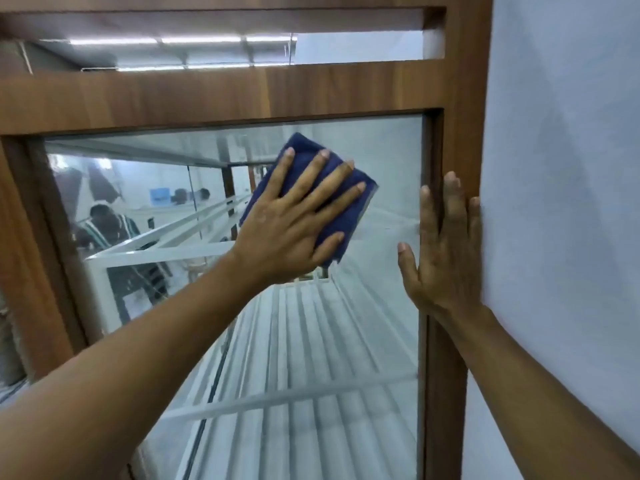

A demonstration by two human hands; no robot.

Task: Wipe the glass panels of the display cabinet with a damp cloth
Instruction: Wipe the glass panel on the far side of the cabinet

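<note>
Glass panel (311, 341) of wooden cabinet frame (446, 375), with left hand (291, 230) pressing a folded blue cloth (311, 188) flat, fingers spread; right hand (443, 251) rests open on the frame.

Glossy glass panel (374, 209), wood-grain frame (207, 95), terry cloth (308, 174)

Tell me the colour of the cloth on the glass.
Dark blue; the cloth shows best in the head view, pressed flat under the left hand.
</note>
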